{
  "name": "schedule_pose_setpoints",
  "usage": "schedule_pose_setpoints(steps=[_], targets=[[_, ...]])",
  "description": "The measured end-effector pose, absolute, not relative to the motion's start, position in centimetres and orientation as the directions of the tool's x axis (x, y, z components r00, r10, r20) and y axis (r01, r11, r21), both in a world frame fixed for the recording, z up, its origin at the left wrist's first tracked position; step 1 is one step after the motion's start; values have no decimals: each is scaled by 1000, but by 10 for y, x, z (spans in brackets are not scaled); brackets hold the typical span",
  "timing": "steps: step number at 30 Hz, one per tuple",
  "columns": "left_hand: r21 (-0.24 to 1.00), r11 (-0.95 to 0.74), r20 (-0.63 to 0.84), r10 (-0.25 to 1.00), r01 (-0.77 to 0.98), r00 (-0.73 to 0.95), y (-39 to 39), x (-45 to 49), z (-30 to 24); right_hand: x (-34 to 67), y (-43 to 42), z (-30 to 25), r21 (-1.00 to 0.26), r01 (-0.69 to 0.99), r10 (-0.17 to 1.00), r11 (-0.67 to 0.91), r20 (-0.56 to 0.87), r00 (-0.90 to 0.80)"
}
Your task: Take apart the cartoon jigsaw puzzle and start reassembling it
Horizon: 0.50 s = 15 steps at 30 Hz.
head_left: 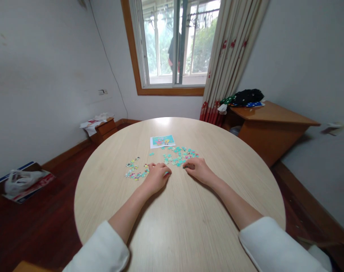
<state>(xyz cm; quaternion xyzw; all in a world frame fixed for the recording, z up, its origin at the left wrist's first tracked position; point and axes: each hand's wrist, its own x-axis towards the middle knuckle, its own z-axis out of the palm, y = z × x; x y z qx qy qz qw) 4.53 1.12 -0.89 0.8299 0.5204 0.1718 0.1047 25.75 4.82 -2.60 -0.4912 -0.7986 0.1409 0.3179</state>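
Observation:
On the table, my left hand rests with its fingers curled together, and a bit of blue from a puzzle piece shows at the fingertips. My right hand pinches a small, dark-looking puzzle piece between thumb and fingers. Just beyond the right hand lies a spread of loose, mostly turquoise puzzle pieces. A partly joined, curved strip of multicoloured pieces sits left of my left hand, which covers its right end. Behind the pieces is a picture card with cartoon figures on turquoise.
The round wooden table fills the middle. A brown desk with clothes on it stands at the right. Low drawers with papers stand at back left. A plastic bag lies on a flat box on the floor.

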Motion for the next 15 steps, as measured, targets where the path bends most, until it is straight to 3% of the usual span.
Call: schedule_pose_setpoints(steps=[15], targets=[[394,-434,172,901,811,399,7,49,-7,248,39,-20,-651,592,879,476,327,-347]])
